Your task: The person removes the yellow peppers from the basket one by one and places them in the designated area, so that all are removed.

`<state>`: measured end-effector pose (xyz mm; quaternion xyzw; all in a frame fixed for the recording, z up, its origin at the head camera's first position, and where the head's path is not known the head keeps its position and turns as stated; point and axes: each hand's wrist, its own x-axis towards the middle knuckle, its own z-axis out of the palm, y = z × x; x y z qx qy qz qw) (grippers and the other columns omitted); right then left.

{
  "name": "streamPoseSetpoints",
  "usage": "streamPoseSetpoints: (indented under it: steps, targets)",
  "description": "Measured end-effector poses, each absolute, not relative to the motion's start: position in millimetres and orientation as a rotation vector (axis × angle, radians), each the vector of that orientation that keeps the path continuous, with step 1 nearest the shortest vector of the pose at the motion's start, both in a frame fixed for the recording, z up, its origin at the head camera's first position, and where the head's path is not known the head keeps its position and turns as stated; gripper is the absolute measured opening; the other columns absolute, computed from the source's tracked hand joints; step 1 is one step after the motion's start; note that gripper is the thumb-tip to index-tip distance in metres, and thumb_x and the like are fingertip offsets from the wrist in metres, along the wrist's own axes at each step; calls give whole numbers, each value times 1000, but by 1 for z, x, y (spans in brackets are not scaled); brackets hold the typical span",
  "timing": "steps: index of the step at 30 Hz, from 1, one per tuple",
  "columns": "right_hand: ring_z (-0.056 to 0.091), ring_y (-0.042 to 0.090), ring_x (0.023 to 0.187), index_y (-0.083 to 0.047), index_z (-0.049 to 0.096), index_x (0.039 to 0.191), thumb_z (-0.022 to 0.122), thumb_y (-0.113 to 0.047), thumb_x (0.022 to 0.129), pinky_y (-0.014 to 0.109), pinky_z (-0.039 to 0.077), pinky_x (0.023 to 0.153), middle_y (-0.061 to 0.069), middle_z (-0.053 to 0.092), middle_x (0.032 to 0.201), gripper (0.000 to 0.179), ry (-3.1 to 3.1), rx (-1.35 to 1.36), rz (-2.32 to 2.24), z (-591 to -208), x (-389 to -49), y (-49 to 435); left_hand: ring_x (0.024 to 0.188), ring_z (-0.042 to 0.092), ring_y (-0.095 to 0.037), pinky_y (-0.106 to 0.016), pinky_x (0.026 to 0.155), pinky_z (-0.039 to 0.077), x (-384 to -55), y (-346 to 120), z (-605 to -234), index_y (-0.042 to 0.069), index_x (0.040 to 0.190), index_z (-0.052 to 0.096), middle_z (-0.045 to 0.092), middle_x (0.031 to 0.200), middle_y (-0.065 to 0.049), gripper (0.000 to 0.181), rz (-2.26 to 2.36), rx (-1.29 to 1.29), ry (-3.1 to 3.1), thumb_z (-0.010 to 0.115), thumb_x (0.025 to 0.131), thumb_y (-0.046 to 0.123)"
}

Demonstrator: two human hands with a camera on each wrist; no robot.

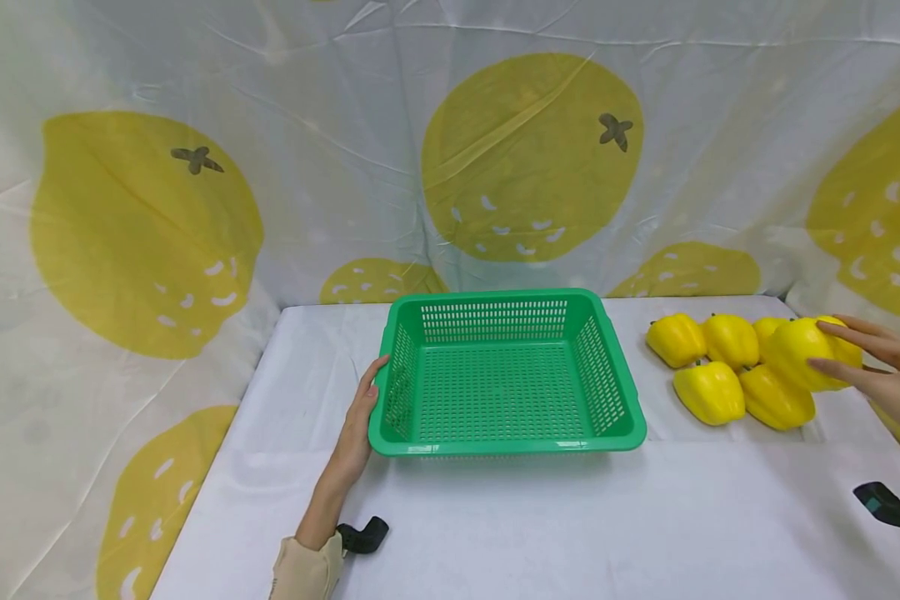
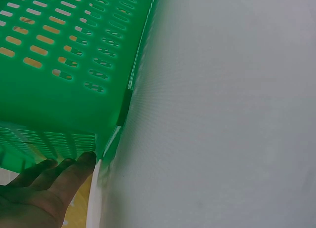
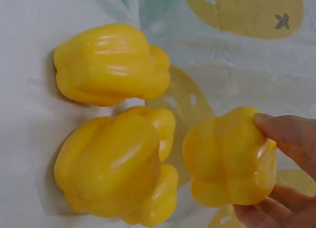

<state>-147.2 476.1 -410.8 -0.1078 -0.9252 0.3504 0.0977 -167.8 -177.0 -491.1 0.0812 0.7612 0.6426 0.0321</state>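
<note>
A green plastic basket point(image 1: 506, 446) stands mid-table with nothing inside it. My left hand point(image 1: 356, 425) rests against its left side, fingers extended along the outer wall; the left wrist view shows those fingers point(image 2: 74, 176) touching the slotted side near a corner. At the right, my right hand point(image 1: 888, 362) pinches a yellow bell pepper point(image 1: 798, 354) between thumb and fingers. In the right wrist view this held bell pepper point(image 3: 229, 159) is raised beside the others. Several more yellow bell peppers point(image 1: 708, 392) lie grouped on the table right of the basket, partly hidden behind the held one.
A white cloth covers the table point(image 1: 495, 533). Behind it hangs a white curtain point(image 1: 345, 167) printed with large yellow lemons. Black curved pieces show near the left wrist point(image 1: 363, 535) and at the right edge.
</note>
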Motion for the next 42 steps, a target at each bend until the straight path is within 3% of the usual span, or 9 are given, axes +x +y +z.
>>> streamPoseSetpoints:
  steps: [3,10,15,20,29,34,38,40,42]
  targets:
    - [12,44,158,-9,38,159,59,-31,106,57,20,123,-3,15,175,61,-2723,-324,1003,-415,-147,482,138,33,-21,-19,105,33,-168,-177,-491,40,162,24,22,169,4,48,1980,253,2339,19,114,44]
    - [11,48,157,-1,36,157,58,-31,107,63,16,122,1,12,175,62,-2725,-337,952,-428,-150,500,140,31,-20,-19,107,31,-168,-177,-491,40,162,25,21,170,5,48,1982,251,2344,19,114,44]
    - [9,54,154,6,32,155,55,-29,108,67,8,123,23,11,171,63,-2757,-335,889,-435,-151,515,143,29,-19,-23,109,29,-167,-177,-490,41,162,25,21,170,7,48,1975,250,2349,19,114,44]
    - [4,57,153,7,27,156,54,-28,109,71,5,121,32,8,167,64,-2816,-409,844,-438,-149,523,145,28,-18,-24,111,27,-167,-177,-490,41,162,25,21,170,7,48,1979,253,2348,19,114,44]
    - [3,46,158,2,33,157,59,-31,105,65,-1,125,9,3,174,66,-2727,-408,997,-465,-144,537,144,28,-18,-18,108,28,-167,-177,-491,41,162,25,21,170,7,48,1989,250,2334,19,114,45]
    - [2,46,158,-2,31,158,59,-31,105,66,-1,124,9,2,174,67,-2713,-432,1039,-476,-143,543,144,28,-18,-18,108,28,-168,-177,-491,41,162,25,21,170,7,48,1990,254,2334,19,114,45]
    - [3,31,162,-12,33,161,60,-30,105,57,-1,128,-10,9,173,64,-2680,-436,1092,-484,-139,543,144,29,-19,-18,108,29,-168,-177,-492,41,162,25,21,170,6,48,1988,252,2337,19,114,46]
    - [3,30,162,-13,33,161,59,-31,106,56,0,128,-8,9,173,64,-2689,-444,1111,-486,-137,542,144,29,-19,-19,108,29,-168,-177,-492,41,162,25,21,170,6,48,1985,249,2340,19,114,46]
    - [3,36,161,-7,31,160,59,-34,106,59,2,127,3,8,175,67,-2723,-464,1114,-485,-137,541,143,29,-19,-20,107,30,-168,-177,-493,41,162,25,21,170,6,48,1985,244,2342,20,114,47]
